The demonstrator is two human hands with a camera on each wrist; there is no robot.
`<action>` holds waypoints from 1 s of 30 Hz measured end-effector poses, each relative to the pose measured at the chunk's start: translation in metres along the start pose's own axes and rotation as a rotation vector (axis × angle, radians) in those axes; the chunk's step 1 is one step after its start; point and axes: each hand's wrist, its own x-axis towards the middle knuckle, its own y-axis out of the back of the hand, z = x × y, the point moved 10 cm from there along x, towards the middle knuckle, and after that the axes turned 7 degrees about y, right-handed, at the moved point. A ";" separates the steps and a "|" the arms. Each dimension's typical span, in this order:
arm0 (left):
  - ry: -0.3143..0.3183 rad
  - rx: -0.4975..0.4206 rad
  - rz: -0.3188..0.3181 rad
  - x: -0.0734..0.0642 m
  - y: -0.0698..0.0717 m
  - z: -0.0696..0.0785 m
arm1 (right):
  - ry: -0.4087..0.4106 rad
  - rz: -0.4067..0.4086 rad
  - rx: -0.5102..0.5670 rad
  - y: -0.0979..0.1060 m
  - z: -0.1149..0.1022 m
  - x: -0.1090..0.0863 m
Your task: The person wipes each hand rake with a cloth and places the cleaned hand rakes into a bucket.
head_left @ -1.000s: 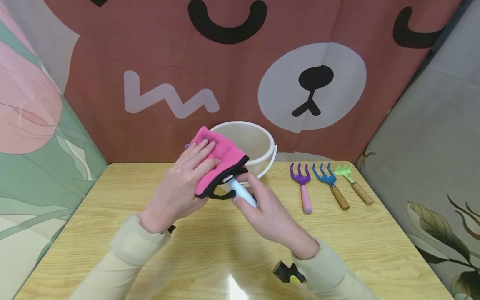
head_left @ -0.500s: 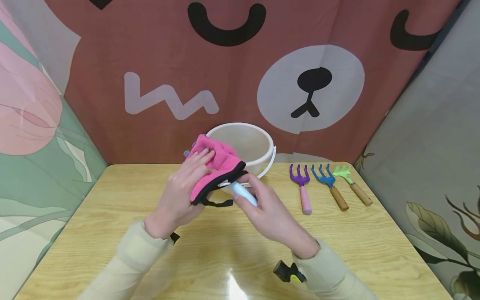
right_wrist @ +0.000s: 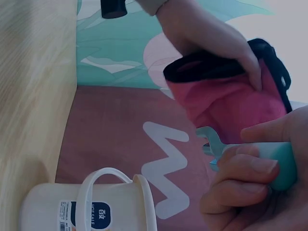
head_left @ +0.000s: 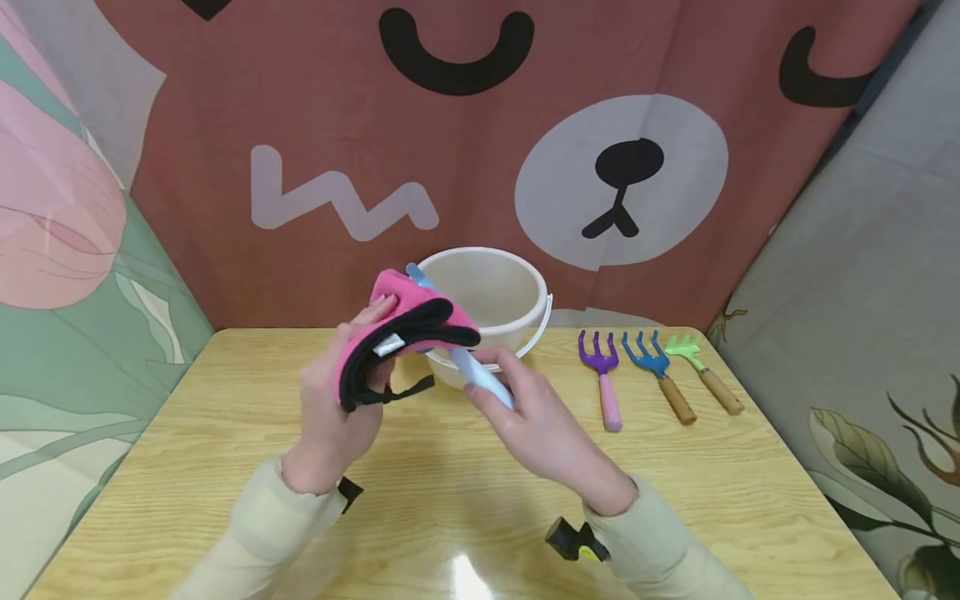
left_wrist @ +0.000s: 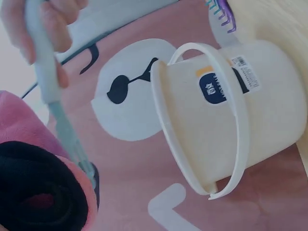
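Observation:
My left hand (head_left: 326, 417) grips a folded pink cloth (head_left: 401, 292) with black edging, a white tag and a dangling black loop. My right hand (head_left: 547, 429) holds a small hand rake by its pale blue handle (head_left: 483, 382). In the head view the cloth covers most of the rake's head; one light blue tine (head_left: 415, 272) shows beyond it. The right wrist view shows the rake's curved tines (right_wrist: 211, 136) close by the pink cloth (right_wrist: 231, 103). Both things are held up in front of a cream bucket (head_left: 495, 292).
Three more hand rakes lie in a row at the back right of the wooden table (head_left: 450, 508): a purple one (head_left: 607, 392), a blue one (head_left: 663, 379) and a green one (head_left: 705, 371). The bucket's white handle (left_wrist: 238, 115) hangs down its side. Printed curtains surround the table.
My left hand has turned and slid left and down with the cloth, so its black edge and tag now face up. The blue tine has come into view. My right hand has stayed nearly still.

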 end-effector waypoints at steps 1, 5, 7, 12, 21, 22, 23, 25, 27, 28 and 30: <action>0.016 -0.004 0.033 0.001 0.005 0.000 | -0.008 0.000 -0.001 0.001 0.001 0.000; 0.068 -0.069 0.183 0.005 0.026 -0.002 | -0.015 0.002 -0.011 0.003 0.002 -0.001; 0.104 -0.084 0.267 0.006 0.038 -0.007 | -0.009 0.011 -0.022 0.004 0.002 0.000; 0.210 -0.115 0.439 0.011 0.064 -0.023 | -0.002 0.024 -0.044 0.008 0.002 -0.001; 0.391 -0.191 0.522 0.014 0.088 -0.051 | 0.018 0.028 -0.047 0.011 0.000 0.000; 0.404 -0.194 0.520 0.014 0.089 -0.055 | 0.019 0.027 -0.043 0.010 0.000 0.000; 0.416 -0.205 0.522 0.013 0.090 -0.059 | 0.021 0.026 -0.040 0.010 0.000 0.000; 0.450 -0.216 0.526 0.011 0.092 -0.069 | 0.023 0.024 -0.036 0.010 -0.001 -0.001; 0.495 -0.236 0.526 0.007 0.093 -0.080 | 0.026 0.024 -0.033 0.010 -0.001 -0.001; 0.528 -0.246 0.528 0.005 0.094 -0.086 | 0.026 0.025 -0.031 0.010 -0.002 -0.002; 0.591 -0.252 0.520 0.000 0.093 -0.097 | 0.026 0.027 -0.028 0.010 -0.002 -0.002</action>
